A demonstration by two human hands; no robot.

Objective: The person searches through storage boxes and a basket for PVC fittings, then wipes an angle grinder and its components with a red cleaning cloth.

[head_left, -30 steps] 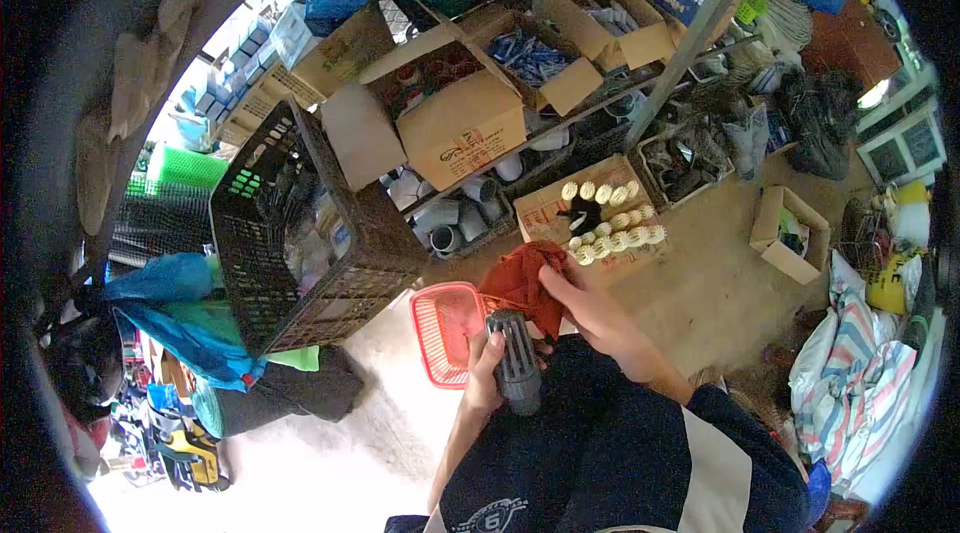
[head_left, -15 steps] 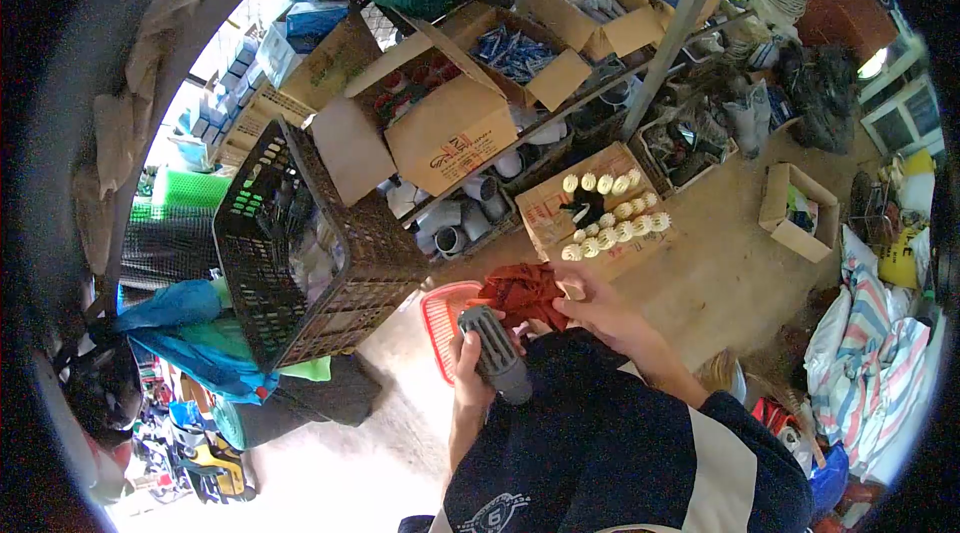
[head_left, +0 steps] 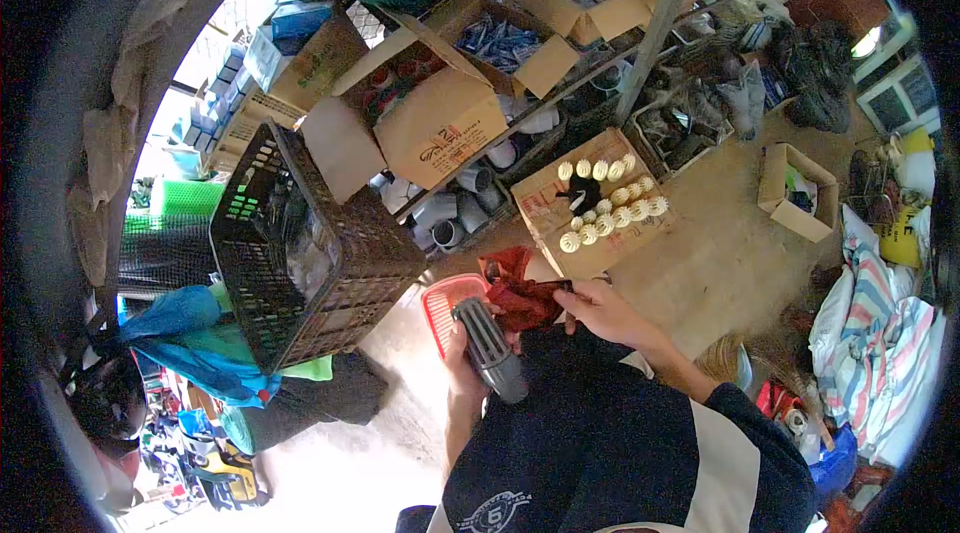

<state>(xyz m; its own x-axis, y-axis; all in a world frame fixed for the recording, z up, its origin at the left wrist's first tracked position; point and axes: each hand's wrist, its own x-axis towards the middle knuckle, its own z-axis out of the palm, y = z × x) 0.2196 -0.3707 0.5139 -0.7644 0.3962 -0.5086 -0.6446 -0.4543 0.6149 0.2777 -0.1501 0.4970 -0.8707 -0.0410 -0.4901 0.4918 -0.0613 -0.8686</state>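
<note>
My left hand (head_left: 460,358) is wrapped around a grey slotted plastic strainer (head_left: 488,345), held tilted in front of my dark sleeve. My right hand (head_left: 605,311) pinches the edge of a crumpled rust-red cloth (head_left: 525,303), just to the right of the strainer. Part of the cloth hangs over a red plastic basket (head_left: 440,305), which sits behind the strainer. Beyond my hands, several cream ribbed knobs (head_left: 622,216) stand in rows on a flattened-looking cardboard box (head_left: 545,203), beside a small black item (head_left: 580,195).
A black plastic crate (head_left: 340,283) stands at the left. Behind it, an open carton (head_left: 445,138) and a carton of blue packets (head_left: 545,68) rest on a rack above grey pipe fittings (head_left: 448,231). At the right are a small open box (head_left: 795,218) and striped sacks (head_left: 860,333).
My right hand now draws the cloth's edge out to the right, so the cloth lies more stretched. My left hand keeps the strainer in nearly the same place. The view has shifted slightly.
</note>
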